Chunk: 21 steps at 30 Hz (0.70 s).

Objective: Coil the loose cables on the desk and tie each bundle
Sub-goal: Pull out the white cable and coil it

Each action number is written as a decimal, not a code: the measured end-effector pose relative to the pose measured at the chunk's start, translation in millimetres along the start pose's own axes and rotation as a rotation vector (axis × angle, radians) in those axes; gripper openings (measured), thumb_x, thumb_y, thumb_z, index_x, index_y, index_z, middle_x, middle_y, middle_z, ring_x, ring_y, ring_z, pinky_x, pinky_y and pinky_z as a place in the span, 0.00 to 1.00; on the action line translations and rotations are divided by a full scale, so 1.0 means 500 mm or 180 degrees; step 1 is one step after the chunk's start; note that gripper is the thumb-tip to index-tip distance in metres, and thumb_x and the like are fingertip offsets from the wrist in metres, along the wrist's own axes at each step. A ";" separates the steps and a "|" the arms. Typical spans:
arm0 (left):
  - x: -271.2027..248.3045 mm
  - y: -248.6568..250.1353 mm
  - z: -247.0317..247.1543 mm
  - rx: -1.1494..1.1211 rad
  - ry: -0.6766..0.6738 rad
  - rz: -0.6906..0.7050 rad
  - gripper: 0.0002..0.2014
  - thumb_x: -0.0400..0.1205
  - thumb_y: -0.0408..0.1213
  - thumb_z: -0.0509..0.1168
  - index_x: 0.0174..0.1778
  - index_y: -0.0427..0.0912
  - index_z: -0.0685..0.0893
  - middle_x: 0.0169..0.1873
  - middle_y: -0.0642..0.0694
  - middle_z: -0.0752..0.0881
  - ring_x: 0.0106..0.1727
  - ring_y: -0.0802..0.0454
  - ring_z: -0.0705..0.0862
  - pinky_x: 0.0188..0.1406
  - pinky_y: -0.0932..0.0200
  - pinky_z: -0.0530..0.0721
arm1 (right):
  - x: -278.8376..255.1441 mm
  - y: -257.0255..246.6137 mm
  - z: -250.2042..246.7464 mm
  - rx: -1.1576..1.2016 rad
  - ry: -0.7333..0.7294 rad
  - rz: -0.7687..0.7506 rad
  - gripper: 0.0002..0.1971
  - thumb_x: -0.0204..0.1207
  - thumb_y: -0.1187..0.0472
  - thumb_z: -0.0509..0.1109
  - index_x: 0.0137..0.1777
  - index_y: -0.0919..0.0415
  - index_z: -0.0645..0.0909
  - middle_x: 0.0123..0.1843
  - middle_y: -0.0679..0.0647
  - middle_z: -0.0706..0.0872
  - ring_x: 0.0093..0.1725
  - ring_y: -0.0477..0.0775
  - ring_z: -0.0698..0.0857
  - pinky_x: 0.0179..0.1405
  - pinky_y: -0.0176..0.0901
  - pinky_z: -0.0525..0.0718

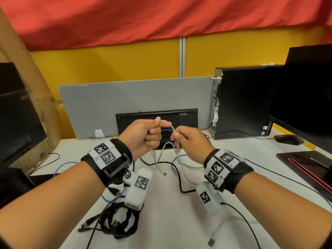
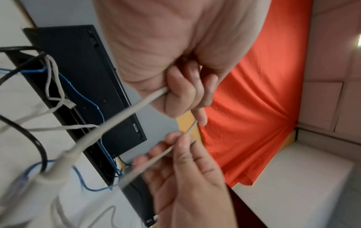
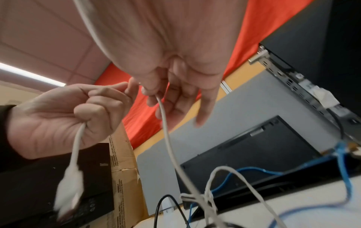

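Note:
Both hands hold a thin white cable [image 1: 172,129] up above the desk [image 1: 165,221]. My left hand [image 1: 143,134] grips it in a curled fist, with the plug end [image 1: 164,173] hanging below. In the left wrist view the cable [image 2: 136,106] leaves that fist. My right hand [image 1: 186,141] pinches the same cable [image 3: 166,131] a little to the right, and the rest trails down to the desk. A blue cable [image 1: 62,167] and a loose black cable [image 1: 177,174] lie under the hands. A black coiled bundle [image 1: 116,221] lies at the front left.
A black keyboard [image 1: 179,115] leans on a grey divider [image 1: 107,105] behind the hands. A black computer tower [image 1: 242,101] and a monitor [image 1: 309,96] stand at the right, with a mouse [image 1: 287,139]. A cardboard box [image 1: 36,114] stands at the left.

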State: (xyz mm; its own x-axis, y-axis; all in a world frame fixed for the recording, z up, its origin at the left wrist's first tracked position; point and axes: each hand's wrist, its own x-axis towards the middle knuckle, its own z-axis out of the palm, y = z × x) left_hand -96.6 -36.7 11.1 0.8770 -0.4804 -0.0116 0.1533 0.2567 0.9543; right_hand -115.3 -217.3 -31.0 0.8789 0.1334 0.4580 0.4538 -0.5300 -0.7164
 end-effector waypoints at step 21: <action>-0.002 -0.035 -0.003 0.0833 0.0910 0.0764 0.18 0.86 0.27 0.56 0.73 0.35 0.71 0.51 0.40 0.91 0.53 0.48 0.91 0.64 0.46 0.83 | -0.070 -0.100 -0.025 -0.0392 -0.0960 0.0092 0.16 0.80 0.63 0.62 0.33 0.51 0.86 0.32 0.45 0.85 0.30 0.42 0.80 0.33 0.33 0.77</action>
State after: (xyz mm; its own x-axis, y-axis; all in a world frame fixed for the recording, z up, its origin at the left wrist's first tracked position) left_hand -99.3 -39.6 -5.8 0.9698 -0.1729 0.1723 -0.1578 0.0943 0.9830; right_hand -170.5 -205.9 -4.8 0.9035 0.3492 0.2484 0.4229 -0.6321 -0.6493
